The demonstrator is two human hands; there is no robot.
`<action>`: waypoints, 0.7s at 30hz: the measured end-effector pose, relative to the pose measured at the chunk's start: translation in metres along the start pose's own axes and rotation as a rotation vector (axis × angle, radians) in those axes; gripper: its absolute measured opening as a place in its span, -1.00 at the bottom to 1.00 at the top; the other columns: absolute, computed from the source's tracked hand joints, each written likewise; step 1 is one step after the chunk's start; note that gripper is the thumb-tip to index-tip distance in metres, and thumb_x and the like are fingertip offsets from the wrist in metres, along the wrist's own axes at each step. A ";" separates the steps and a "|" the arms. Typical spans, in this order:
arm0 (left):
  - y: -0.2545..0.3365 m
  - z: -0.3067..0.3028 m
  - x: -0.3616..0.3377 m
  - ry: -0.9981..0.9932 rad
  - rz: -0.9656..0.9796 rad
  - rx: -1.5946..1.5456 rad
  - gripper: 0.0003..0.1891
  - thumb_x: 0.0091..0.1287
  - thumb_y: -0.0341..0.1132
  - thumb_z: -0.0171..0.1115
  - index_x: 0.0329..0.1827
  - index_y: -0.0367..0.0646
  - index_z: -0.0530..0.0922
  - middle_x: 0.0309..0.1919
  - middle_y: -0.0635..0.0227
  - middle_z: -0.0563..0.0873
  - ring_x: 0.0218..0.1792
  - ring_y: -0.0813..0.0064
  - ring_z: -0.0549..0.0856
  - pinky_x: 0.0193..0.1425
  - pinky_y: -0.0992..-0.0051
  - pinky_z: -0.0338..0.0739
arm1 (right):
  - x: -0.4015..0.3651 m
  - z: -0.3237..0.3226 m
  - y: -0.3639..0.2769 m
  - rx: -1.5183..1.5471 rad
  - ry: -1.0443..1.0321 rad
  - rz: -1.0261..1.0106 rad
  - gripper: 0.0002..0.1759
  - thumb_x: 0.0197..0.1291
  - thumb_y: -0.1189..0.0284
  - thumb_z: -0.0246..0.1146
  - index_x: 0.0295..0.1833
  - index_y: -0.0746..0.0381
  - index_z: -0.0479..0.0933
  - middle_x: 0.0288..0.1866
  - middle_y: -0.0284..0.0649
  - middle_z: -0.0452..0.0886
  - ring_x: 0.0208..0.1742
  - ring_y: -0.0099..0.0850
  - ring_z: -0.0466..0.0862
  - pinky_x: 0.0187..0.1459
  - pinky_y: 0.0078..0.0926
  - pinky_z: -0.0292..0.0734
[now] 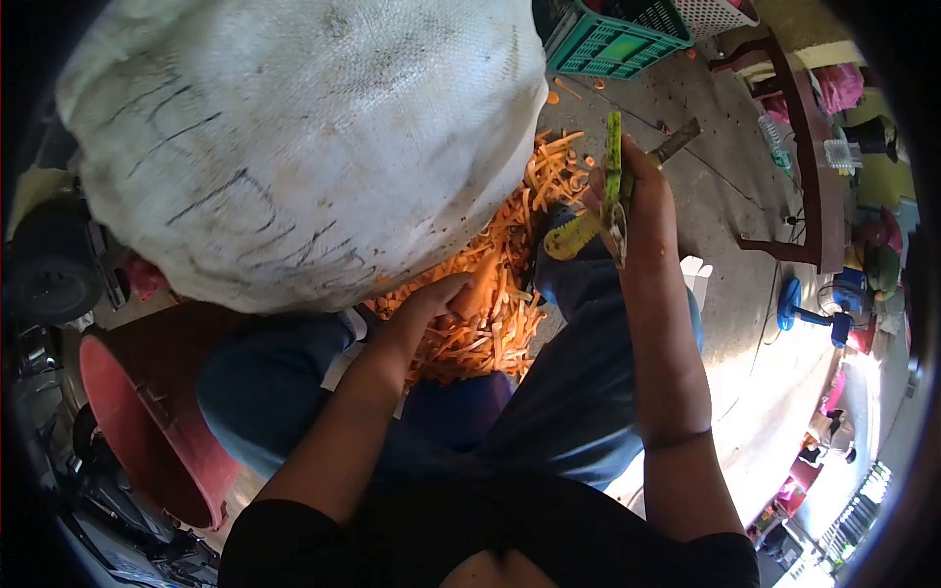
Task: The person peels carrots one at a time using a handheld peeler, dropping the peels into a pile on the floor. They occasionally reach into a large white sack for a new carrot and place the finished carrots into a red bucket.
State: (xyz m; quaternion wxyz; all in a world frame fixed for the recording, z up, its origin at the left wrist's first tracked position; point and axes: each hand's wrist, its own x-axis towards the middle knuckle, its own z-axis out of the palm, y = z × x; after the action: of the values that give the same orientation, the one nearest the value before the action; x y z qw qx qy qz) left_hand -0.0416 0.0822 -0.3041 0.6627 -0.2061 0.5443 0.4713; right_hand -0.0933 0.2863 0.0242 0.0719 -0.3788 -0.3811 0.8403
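Observation:
Down between my knees, my left hand [443, 292] is closed around a peeled carrot [482, 284], low over a heap of orange carrot peelings [490, 338]. My right hand [647, 211] is raised to the right of the heap, with its fingers wrapped round a yellow-green peeler [614, 162] that has a metal part near its middle. A dull, narrow bar [678, 140] sticks out behind the same hand; I cannot tell if it belongs to the peeler. Fingers hide part of the grip.
A bulging white woven sack [314, 147] fills the upper left, against the peelings. A red bucket [152, 431] lies tilted at left. The green crate [618, 44] stands at the top. Bits of carrot lie on the concrete floor [716, 186]. A brown wooden frame [809, 157] and blue fan [818, 314] are at right.

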 end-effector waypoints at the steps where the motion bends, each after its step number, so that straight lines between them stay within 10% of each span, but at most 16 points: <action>1: 0.014 0.015 -0.021 -0.118 0.073 -0.064 -0.61 0.12 -0.12 -0.02 -0.10 -0.24 0.37 -0.32 0.25 0.55 -0.39 0.39 0.56 -0.37 0.37 0.48 | 0.001 -0.007 -0.002 0.030 -0.037 -0.002 -0.79 0.17 0.34 -0.05 -0.40 0.23 0.37 -0.70 -0.37 0.31 -0.73 -0.57 0.29 -0.72 -0.65 0.19; 11: 0.090 0.096 -0.230 -0.547 0.658 -0.376 -0.56 0.27 -0.01 -0.19 -0.08 -0.25 0.33 -0.31 0.23 0.49 -0.33 0.38 0.54 -0.33 0.41 0.47 | 0.004 -0.053 -0.005 0.285 0.182 -0.439 -0.73 0.13 0.37 0.00 -0.22 0.41 0.39 -0.33 -0.18 0.49 -0.41 -0.34 0.53 -0.42 -0.42 0.46; 21: 0.024 0.083 -0.279 -0.303 0.672 -0.602 -0.63 0.27 -0.01 -0.20 -0.07 -0.08 0.31 -0.45 0.25 0.51 -0.43 0.36 0.53 -0.49 0.34 0.42 | -0.069 -0.010 0.055 -0.040 -0.143 -0.412 -0.79 0.07 0.35 0.12 -0.29 0.29 0.41 -0.49 -0.28 0.46 -0.52 -0.50 0.49 -0.47 -0.59 0.42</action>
State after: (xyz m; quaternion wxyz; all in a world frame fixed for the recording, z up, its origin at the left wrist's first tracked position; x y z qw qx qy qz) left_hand -0.0080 0.0465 -0.0161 0.4561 -0.1304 0.3173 0.8212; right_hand -0.0291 0.2252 0.0217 0.2073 -0.2336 -0.4712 0.8249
